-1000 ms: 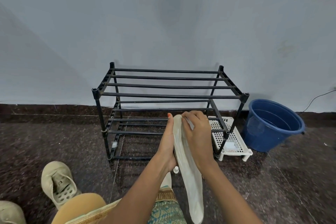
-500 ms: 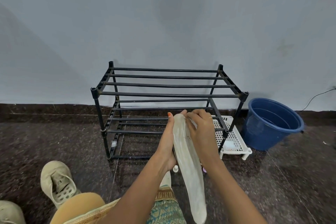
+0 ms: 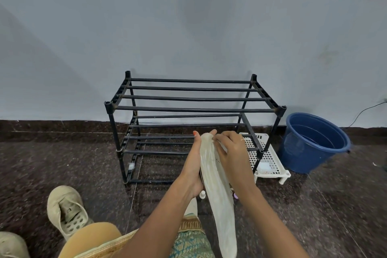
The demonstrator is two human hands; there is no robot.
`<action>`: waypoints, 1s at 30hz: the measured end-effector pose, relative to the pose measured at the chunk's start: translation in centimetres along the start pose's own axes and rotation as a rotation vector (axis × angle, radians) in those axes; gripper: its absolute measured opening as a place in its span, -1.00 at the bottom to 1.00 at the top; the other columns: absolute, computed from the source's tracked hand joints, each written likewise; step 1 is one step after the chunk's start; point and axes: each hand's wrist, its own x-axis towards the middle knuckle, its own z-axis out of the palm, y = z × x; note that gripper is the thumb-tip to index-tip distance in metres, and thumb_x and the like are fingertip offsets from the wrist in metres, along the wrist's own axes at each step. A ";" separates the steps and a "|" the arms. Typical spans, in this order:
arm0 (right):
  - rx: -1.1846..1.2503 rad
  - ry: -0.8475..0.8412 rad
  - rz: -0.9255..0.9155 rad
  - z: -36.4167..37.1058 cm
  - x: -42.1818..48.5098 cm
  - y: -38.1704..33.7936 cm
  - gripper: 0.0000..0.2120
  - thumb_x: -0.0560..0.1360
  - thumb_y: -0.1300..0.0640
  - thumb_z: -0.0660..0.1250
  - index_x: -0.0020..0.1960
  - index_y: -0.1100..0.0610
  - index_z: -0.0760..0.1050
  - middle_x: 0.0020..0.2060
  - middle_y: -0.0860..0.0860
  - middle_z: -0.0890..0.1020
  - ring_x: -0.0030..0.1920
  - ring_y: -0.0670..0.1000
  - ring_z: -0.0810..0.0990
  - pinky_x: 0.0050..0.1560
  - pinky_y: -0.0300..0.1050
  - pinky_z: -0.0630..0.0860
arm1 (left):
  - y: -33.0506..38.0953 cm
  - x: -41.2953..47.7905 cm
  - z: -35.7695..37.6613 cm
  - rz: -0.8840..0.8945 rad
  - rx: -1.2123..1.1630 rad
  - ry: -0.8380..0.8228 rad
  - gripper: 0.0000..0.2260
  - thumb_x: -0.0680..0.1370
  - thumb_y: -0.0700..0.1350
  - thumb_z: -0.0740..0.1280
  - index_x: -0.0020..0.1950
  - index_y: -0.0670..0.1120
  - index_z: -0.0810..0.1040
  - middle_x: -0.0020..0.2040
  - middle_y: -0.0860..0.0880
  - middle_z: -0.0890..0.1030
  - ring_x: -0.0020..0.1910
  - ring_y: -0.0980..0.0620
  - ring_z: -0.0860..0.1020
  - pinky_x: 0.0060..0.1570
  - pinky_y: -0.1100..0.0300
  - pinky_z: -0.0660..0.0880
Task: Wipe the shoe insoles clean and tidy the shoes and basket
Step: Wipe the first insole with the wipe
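Observation:
A long off-white shoe insole [image 3: 218,205] stands nearly upright in front of me, its lower end by my knee. My left hand [image 3: 191,166] holds it from the left, thumb up along the edge and fingertips showing behind the top. My right hand [image 3: 232,154] lies on the insole's upper face, its curled fingers pinching a small white wipe [image 3: 221,146] against it. A beige shoe [image 3: 66,209] lies on the floor at the lower left, with a second one [image 3: 10,245] at the corner. The white slotted basket [image 3: 270,162] sits by the rack's right leg.
A black two-tier shoe rack [image 3: 188,109] stands against the wall with bare bars. A blue bucket [image 3: 314,142] stands to its right, a cable behind it. A small white bottle [image 3: 202,194] is on the dark stone floor under my hands.
My right hand has shifted slightly right and down on the insole, so the insole's top tip now shows. My left hand keeps its hold.

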 end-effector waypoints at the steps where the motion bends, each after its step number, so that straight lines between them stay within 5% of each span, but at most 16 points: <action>1: 0.006 0.002 -0.003 0.0 0.2 0.0 -0.86 0.44 0.29 0.32 -0.02 0.27 0.58 -0.17 0.12 0.55 -0.13 0.10 0.50 -0.08 -0.34 0.27 | 0.0 0.0 0.1 -0.006 0.008 0.003 -0.50 0.56 0.28 -0.03 0.31 0.10 0.48 0.14 -0.06 0.64 0.04 -0.01 0.63 -0.08 0.10 0.57; 13: -0.016 -0.046 -0.057 -0.4 -1.5 0.6 -0.88 0.38 0.30 0.30 -0.12 0.26 0.58 -0.18 0.10 0.59 -0.19 0.10 0.51 -0.05 -0.37 0.25 | 0.1 0.4 -0.2 0.034 -0.005 0.020 -0.48 0.57 0.29 -0.11 0.34 0.11 0.42 0.18 -0.02 0.62 0.12 -0.03 0.60 0.07 0.03 0.53; 30: 0.149 -0.074 0.105 0.3 -0.7 -2.6 -0.83 0.50 0.29 0.25 0.05 0.22 0.56 -0.09 0.04 0.52 -0.04 -0.01 0.44 -0.08 -0.41 0.28 | -0.1 0.4 -0.2 0.033 0.012 0.030 -0.49 0.55 0.30 -0.08 0.32 0.15 0.46 0.15 -0.05 0.63 0.12 -0.01 0.61 -0.06 0.12 0.56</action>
